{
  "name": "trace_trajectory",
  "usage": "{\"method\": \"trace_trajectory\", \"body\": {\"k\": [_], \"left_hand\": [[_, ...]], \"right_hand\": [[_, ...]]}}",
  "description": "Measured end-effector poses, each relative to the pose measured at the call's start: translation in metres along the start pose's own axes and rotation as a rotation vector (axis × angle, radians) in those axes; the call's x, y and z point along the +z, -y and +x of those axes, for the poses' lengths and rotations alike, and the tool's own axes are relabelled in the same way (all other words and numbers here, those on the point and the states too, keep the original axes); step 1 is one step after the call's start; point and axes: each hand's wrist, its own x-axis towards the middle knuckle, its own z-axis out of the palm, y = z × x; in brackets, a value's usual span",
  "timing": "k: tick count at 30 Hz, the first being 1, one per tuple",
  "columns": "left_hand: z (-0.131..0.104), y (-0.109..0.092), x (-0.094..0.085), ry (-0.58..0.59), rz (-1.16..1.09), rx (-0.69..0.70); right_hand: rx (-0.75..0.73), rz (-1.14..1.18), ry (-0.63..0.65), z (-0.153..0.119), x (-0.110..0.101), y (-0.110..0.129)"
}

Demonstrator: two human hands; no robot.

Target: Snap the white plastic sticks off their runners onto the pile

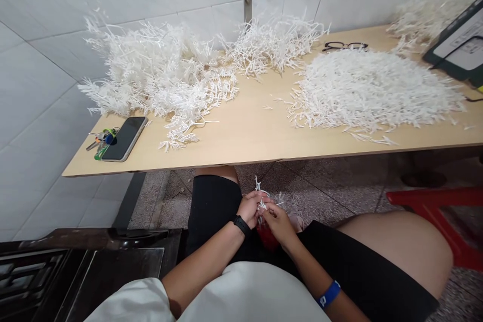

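Below the table's front edge, over my lap, both hands meet around a small white branched plastic piece. My left hand, with a black band at the wrist, is closed on it, and a thin white sprig sticks up past the fingers. The fingers of my right hand pinch at the same piece from the other side. How the fingertips sit on it is partly hidden. On the table above lie a tangled heap of white branched plastic at left and a flatter pile of small white pieces at right.
A phone and a bunch of keys lie at the table's left end. Eyeglasses rest behind the right pile. A dark green box-like object stands at far right. Beneath the table is a red stool.
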Motion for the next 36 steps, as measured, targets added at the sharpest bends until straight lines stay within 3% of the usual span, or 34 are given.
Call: {"method": "trace_trajectory", "body": {"k": [3, 6, 8, 11, 13, 15, 17, 19, 22, 23, 24, 25, 27, 30, 33, 36], "left_hand": [[0.004, -0.010, 0.002, -0.076, -0.155, -0.004], [0.006, -0.017, 0.004, -0.034, -0.201, 0.000], [0.006, -0.018, 0.005, -0.007, -0.193, -0.009], [0.006, -0.015, 0.006, 0.029, -0.185, 0.003], [0.006, -0.012, 0.006, 0.050, -0.174, -0.003], [0.006, -0.010, 0.006, 0.059, -0.167, -0.021], [0.004, -0.010, 0.007, 0.070, -0.168, -0.034], [0.003, -0.011, 0.006, 0.086, -0.167, -0.042], [0.001, -0.013, 0.004, 0.099, -0.164, -0.047], [0.001, -0.014, 0.002, 0.099, -0.168, -0.046], [0.002, -0.014, 0.001, 0.102, -0.172, -0.045], [0.002, -0.014, 0.000, 0.107, -0.176, -0.043], [0.003, -0.014, -0.002, 0.126, -0.174, -0.038], [0.002, -0.012, -0.001, 0.174, -0.151, -0.033], [0.001, -0.009, 0.001, 0.201, -0.134, -0.027], [0.000, -0.010, 0.004, 0.170, -0.139, -0.011]], "right_hand": [[-0.005, -0.063, 0.125, -0.008, 0.004, -0.002], [-0.033, -0.094, 0.233, -0.023, 0.003, 0.018], [-0.122, -0.111, 0.223, -0.032, -0.004, 0.051], [-0.332, -0.204, 0.138, -0.031, -0.029, 0.121], [-0.532, -0.352, -0.072, -0.011, -0.054, 0.171], [-0.691, -0.560, -0.376, 0.021, -0.082, 0.214], [-0.676, -0.855, -0.562, 0.053, -0.108, 0.244], [-0.625, -1.069, -0.580, 0.069, -0.122, 0.254], [-0.777, -1.028, -0.750, 0.049, -0.106, 0.223], [-0.785, -0.950, -0.693, 0.036, -0.093, 0.201], [-0.761, -0.878, -0.532, 0.024, -0.079, 0.174], [-0.694, -0.837, -0.386, 0.013, -0.064, 0.145], [-0.410, -0.825, -0.174, 0.004, -0.040, 0.087], [-0.020, -0.599, -0.035, 0.013, -0.022, 0.023], [0.134, -0.267, 0.022, 0.031, -0.021, -0.002], [0.139, -0.106, 0.062, 0.034, -0.023, -0.001]]}}
